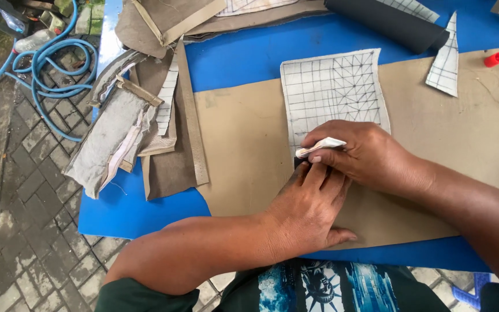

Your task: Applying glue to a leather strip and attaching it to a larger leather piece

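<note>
A white pattern piece [333, 89] with a drawn black grid lies on a large tan sheet of material [244, 150], which is spread over a blue table [249, 58]. My left hand [310, 211] lies flat on the tan sheet just below the pattern's lower edge, fingers together and pressing down. My right hand [365, 156] rests over the pattern's lower part and pinches a small whitish marking tool [320, 146] between thumb and fingers, its tip at the pattern's lower left corner.
A pile of tan and grey cut pieces [140, 121] sits at the table's left edge. A dark roll [388, 23], a gridded triangle piece [446, 58] and a red cap [494, 59] lie at the back right. A blue hose [47, 63] coils on the paved ground.
</note>
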